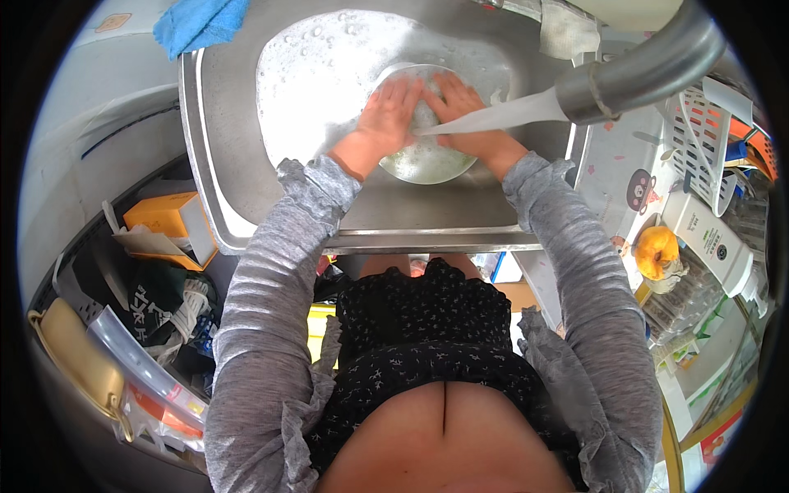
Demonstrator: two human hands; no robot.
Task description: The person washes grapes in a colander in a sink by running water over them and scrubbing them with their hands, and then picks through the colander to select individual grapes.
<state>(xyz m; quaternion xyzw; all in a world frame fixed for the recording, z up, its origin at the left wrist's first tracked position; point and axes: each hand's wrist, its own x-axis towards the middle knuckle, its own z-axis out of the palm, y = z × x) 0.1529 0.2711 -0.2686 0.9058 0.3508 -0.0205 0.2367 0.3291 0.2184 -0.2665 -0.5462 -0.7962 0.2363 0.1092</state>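
Observation:
A round, pale dish [431, 167] sits in the steel sink [419, 206], wet and partly covered with suds. My left hand [385, 117] lies flat over its left side with fingers extended. On the other side my right hand [459, 108] rests on the dish, its fingers spread apart. Neither hand visibly grips an edge. From the metal faucet [592, 92] a stream of water [493, 117] crosses above my right hand and lands between the two hands. Bright foamy water [314, 80] spreads to the left, where glare hides detail. Whether the dish is a plate or a shallow bowl is unclear.
A blue cloth [200, 24] hangs over the sink's back left corner. Beige cloth [567, 31] lies at the back right. The right counter holds a white perforated basket [699, 138], a white pump bottle [709, 240] and an orange-yellow round item [656, 251]. An orange box [169, 222] stands at left.

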